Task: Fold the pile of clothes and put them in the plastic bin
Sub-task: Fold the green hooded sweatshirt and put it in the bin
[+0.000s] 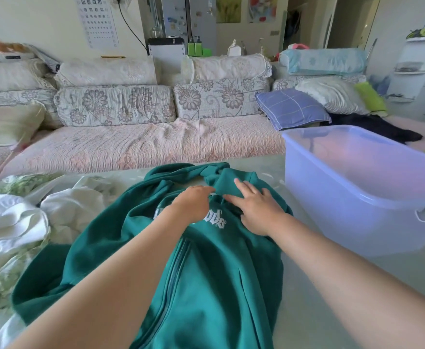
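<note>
A teal zip-up hoodie (206, 285) with white lettering lies spread on the table in front of me, its hood bunched at the far end. My left hand (193, 205) rests on the chest near the lettering, fingers curled down onto the cloth. My right hand (254, 210) lies flat on the fabric just right of it, fingers straight and spread. A pile of white and green-patterned clothes (12, 235) sits at the left. The translucent plastic bin (362, 205) stands at the right, with nothing visible inside.
A pale table (332, 298) holds everything. Behind it runs a floral sofa (141, 142) with cushions, a blue checked pillow (292, 108) and a dark garment (372, 127) at its right end.
</note>
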A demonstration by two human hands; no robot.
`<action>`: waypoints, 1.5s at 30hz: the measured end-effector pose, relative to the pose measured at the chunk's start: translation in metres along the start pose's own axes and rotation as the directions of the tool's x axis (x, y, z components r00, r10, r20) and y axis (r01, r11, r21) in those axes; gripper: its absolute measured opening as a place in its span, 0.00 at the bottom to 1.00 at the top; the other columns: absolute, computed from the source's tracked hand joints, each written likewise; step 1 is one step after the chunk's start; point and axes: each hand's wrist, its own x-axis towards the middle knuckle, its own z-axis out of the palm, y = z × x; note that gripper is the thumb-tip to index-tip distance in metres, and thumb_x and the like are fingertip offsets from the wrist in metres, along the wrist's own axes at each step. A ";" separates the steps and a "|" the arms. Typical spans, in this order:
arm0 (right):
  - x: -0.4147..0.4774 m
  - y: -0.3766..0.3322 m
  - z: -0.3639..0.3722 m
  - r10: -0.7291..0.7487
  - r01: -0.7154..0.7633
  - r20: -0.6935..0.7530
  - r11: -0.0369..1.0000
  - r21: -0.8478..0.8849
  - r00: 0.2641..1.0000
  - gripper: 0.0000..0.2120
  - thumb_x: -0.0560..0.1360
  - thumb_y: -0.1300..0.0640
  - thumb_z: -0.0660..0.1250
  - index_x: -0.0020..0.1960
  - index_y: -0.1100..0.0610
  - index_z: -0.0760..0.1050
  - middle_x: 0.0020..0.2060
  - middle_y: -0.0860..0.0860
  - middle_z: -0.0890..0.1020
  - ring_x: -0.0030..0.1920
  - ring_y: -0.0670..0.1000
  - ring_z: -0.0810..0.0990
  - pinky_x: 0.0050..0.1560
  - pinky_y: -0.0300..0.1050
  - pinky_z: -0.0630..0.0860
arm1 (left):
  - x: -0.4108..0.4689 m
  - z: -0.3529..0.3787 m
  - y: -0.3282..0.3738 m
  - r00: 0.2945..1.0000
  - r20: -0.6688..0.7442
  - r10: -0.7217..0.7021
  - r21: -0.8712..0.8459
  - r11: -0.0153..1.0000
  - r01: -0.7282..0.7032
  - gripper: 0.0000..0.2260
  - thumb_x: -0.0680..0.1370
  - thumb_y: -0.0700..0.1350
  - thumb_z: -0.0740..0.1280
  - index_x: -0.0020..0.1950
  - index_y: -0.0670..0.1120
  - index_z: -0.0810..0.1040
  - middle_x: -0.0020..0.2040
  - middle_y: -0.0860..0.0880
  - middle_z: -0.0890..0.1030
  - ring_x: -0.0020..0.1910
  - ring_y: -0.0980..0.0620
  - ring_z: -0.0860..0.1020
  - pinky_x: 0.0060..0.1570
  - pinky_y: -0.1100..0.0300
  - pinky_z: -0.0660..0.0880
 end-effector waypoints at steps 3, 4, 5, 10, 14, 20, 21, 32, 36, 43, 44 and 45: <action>0.018 0.011 0.009 -0.047 0.054 0.080 0.995 -0.086 0.996 0.42 0.76 0.65 0.59 0.79 0.35 0.46 0.80 0.54 0.46 0.75 0.59 0.59 0.64 0.57 0.72 | 0.030 0.003 -0.006 0.998 0.065 -0.027 0.047 0.999 0.023 0.24 0.81 0.36 0.54 0.75 0.53 0.67 0.70 0.48 0.73 0.64 0.47 0.74 0.56 0.56 0.74; 0.022 0.013 0.011 -0.072 0.079 0.078 0.992 -0.100 0.994 0.41 0.77 0.66 0.59 0.79 0.34 0.47 0.78 0.55 0.52 0.71 0.60 0.63 0.58 0.55 0.74 | 0.035 0.003 -0.007 0.996 0.084 -0.031 0.055 0.998 0.026 0.25 0.80 0.35 0.54 0.74 0.53 0.70 0.69 0.48 0.74 0.62 0.47 0.76 0.55 0.57 0.75; 0.028 0.015 0.013 -0.095 0.102 0.072 0.989 -0.107 0.993 0.39 0.78 0.66 0.59 0.78 0.34 0.50 0.73 0.56 0.59 0.66 0.60 0.67 0.52 0.53 0.75 | 0.046 0.006 -0.011 0.994 0.105 -0.030 0.056 0.998 0.024 0.26 0.79 0.34 0.54 0.72 0.54 0.72 0.68 0.49 0.75 0.61 0.47 0.77 0.57 0.57 0.75; 0.037 0.026 0.010 -0.065 0.062 -0.004 0.973 -0.224 0.998 0.29 0.75 0.66 0.60 0.71 0.41 0.69 0.53 0.52 0.69 0.53 0.56 0.71 0.39 0.48 0.66 | 0.066 0.020 -0.025 0.940 0.341 -0.001 0.211 0.974 -0.076 0.28 0.81 0.39 0.53 0.77 0.63 0.57 0.65 0.56 0.70 0.65 0.47 0.73 0.66 0.57 0.67; 0.037 0.034 0.010 0.111 -0.106 0.004 0.959 -0.264 0.994 0.24 0.70 0.67 0.65 0.63 0.49 0.71 0.53 0.53 0.71 0.51 0.56 0.74 0.38 0.48 0.70 | 0.062 0.013 -0.030 0.936 0.343 -0.083 0.344 0.938 -0.043 0.30 0.79 0.36 0.52 0.79 0.57 0.57 0.69 0.43 0.71 0.64 0.42 0.72 0.62 0.52 0.71; 0.026 0.025 0.000 0.248 -0.215 0.070 0.926 -0.311 0.966 0.16 0.70 0.67 0.66 0.56 0.54 0.74 0.54 0.53 0.73 0.42 0.55 0.76 0.37 0.46 0.68 | 0.039 -0.008 -0.050 0.930 0.017 -0.367 0.320 0.883 0.343 0.19 0.78 0.38 0.59 0.69 0.41 0.72 0.67 0.40 0.72 0.59 0.44 0.76 0.52 0.52 0.76; 0.024 0.024 -0.002 0.273 -0.227 0.099 0.915 -0.333 0.957 0.15 0.71 0.66 0.65 0.55 0.54 0.75 0.54 0.53 0.74 0.42 0.54 0.77 0.37 0.45 0.68 | 0.034 -0.015 -0.054 0.910 -0.040 -0.412 0.322 0.857 0.402 0.19 0.79 0.39 0.60 0.70 0.42 0.72 0.68 0.40 0.70 0.60 0.44 0.77 0.49 0.53 0.75; 0.065 -0.024 -0.059 0.137 -0.151 0.109 0.979 0.137 0.985 0.18 0.76 0.56 0.58 0.63 0.52 0.77 0.65 0.53 0.74 0.63 0.55 0.73 0.60 0.50 0.70 | 0.025 -0.038 -0.069 0.971 0.186 -0.150 0.418 0.906 0.060 0.20 0.79 0.53 0.58 0.68 0.51 0.74 0.70 0.45 0.70 0.70 0.42 0.65 0.70 0.47 0.59; 0.087 -0.028 -0.045 0.041 -0.099 0.220 0.961 0.260 0.975 0.30 0.75 0.65 0.58 0.76 0.48 0.64 0.74 0.50 0.67 0.72 0.54 0.68 0.66 0.49 0.70 | 0.032 -0.032 -0.076 0.938 0.280 -0.203 0.295 0.948 0.117 0.16 0.79 0.45 0.59 0.63 0.45 0.79 0.62 0.46 0.79 0.60 0.44 0.77 0.59 0.53 0.74; 0.118 -0.036 -0.006 0.038 -0.026 0.303 0.999 -0.046 0.952 0.33 0.77 0.51 0.67 0.78 0.46 0.56 0.63 0.54 0.74 0.61 0.60 0.76 0.54 0.52 0.76 | 0.069 -0.035 -0.104 0.995 0.007 -0.099 0.446 0.891 0.086 0.26 0.79 0.38 0.59 0.73 0.60 0.68 0.75 0.45 0.60 0.73 0.41 0.61 0.68 0.45 0.65; 0.123 -0.038 -0.004 0.045 -0.022 0.308 0.997 -0.077 0.950 0.28 0.77 0.52 0.67 0.74 0.48 0.62 0.62 0.53 0.76 0.61 0.59 0.76 0.52 0.51 0.75 | 0.075 -0.034 -0.108 0.992 0.050 -0.115 0.504 0.860 0.074 0.28 0.79 0.38 0.59 0.75 0.62 0.65 0.78 0.45 0.54 0.76 0.39 0.55 0.71 0.43 0.61; 0.129 -0.038 -0.003 0.048 -0.023 0.310 0.996 -0.082 0.949 0.21 0.76 0.53 0.66 0.69 0.50 0.69 0.59 0.53 0.78 0.60 0.59 0.77 0.50 0.50 0.75 | 0.082 -0.032 -0.111 0.982 0.108 -0.153 0.522 0.849 0.074 0.29 0.79 0.37 0.58 0.76 0.63 0.63 0.80 0.45 0.49 0.77 0.38 0.52 0.72 0.41 0.60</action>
